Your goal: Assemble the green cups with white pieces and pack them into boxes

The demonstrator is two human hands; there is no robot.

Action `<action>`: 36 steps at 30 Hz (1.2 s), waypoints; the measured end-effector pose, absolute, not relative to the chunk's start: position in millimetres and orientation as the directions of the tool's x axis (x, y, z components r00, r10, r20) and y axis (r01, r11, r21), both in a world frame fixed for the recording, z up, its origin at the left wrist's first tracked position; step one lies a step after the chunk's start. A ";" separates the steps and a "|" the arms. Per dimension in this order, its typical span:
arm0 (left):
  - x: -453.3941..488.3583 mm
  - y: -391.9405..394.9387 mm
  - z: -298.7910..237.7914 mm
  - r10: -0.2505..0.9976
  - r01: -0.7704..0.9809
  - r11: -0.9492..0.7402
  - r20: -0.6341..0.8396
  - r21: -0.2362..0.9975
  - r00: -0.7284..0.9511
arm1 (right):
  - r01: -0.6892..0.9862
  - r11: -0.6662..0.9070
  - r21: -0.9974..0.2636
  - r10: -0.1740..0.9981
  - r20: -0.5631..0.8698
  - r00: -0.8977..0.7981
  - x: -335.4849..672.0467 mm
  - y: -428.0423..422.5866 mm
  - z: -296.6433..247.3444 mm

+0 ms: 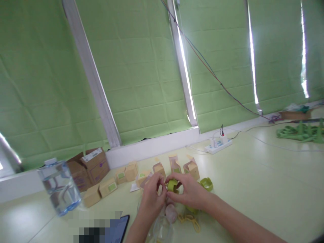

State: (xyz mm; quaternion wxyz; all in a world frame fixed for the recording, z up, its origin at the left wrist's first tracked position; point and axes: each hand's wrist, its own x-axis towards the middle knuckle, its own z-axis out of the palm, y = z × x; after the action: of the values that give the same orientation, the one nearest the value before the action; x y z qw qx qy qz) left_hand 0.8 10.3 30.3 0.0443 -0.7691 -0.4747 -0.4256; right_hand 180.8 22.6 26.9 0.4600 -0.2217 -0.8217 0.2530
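A small green plastic piece (172, 186), curved like a ring with a gap, is held between the thumb and fingers of my right hand (193, 192). My left hand (153, 194) pinches close against its left side; what sits between those fingertips is too small to make out. Below the hands lie a pale pinkish rounded object (171, 213) and a clear plastic dome or cup (162, 230). A yellow looped cord (192, 221) rests to their right. Just beyond my right wrist is another green plastic piece (207, 184), hollow with a notched rim.
Several small tan boxes, including an open one (191, 168), stand behind the hands. Further left are a brown carton (95, 165) and a large water bottle (60, 187). A phone (121, 227) lies front left. A power strip (218, 146) with cables sits near the wall.
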 end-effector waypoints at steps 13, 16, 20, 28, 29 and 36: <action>3.0 3.1 34.8 0.670 0.711 -0.635 0.673 0.300 0.314 | 0.082 0.622 -0.779 0.746 0.557 -0.364 189.2 40.6 17.5; 7.7 1.3 34.4 0.667 0.669 -0.681 0.629 0.298 0.399 | 0.069 0.642 -0.763 0.702 0.550 -0.452 186.3 34.3 18.4; 3.0 4.6 34.4 0.673 0.711 -0.646 0.648 0.278 0.358 | 0.109 0.646 -0.756 0.711 0.543 -0.448 187.4 34.1 21.5; -13.0 12.5 33.3 0.666 0.829 -0.473 0.737 0.298 0.115 | 0.365 0.688 -0.628 0.725 0.573 -0.381 187.8 47.0 10.8; -12.8 12.3 33.3 0.667 0.830 -0.472 0.736 0.298 0.115 | 0.407 0.678 -0.613 0.735 0.553 -0.392 187.2 47.6 8.4; -9.4 10.2 34.1 0.680 0.812 -0.495 0.720 0.307 0.142 | 0.506 0.627 -0.592 0.778 0.451 -0.437 187.9 50.2 2.9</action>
State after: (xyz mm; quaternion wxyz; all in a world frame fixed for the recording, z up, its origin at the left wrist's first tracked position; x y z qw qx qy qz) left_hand -9.4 10.2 34.1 0.0777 -0.7517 -0.4962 -0.4275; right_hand 187.9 50.2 2.9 0.3616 -0.3884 -0.8263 0.1885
